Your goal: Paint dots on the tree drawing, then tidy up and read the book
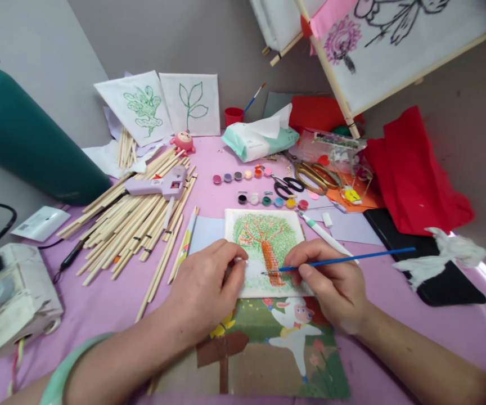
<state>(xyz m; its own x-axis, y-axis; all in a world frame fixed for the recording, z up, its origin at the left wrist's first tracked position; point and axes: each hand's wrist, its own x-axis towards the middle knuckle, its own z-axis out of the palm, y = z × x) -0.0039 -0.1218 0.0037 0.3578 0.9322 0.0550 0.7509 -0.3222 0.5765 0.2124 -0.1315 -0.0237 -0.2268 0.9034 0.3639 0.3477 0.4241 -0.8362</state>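
Note:
A small white canvas (pixel 251 281) lies in front of me, painted with a dotted green tree with an orange-brown trunk. My right hand (pixel 331 281) pinches a thin blue paintbrush (pixel 356 257), its tip over the canvas just left of the trunk. Curled over the canvas's left edge is my left hand (pixel 209 278), thumb and forefinger closed there; its other fingers are partly hidden. Under the canvas sits a picture board (pixel 260 349) with a cartoon sheep. Two rows of small paint pots (pixel 267 200) stand just beyond the canvas.
Wooden sticks (pixel 133 225) are heaped on the left, a lilac glue gun (pixel 158 183) on top. Scissors (pixel 316 177), a wipes pack (pixel 260 138) and red cloth (pixel 420 174) lie farther back. A black phone-like slab (pixel 445 287) and crumpled tissue (pixel 445 253) are at right.

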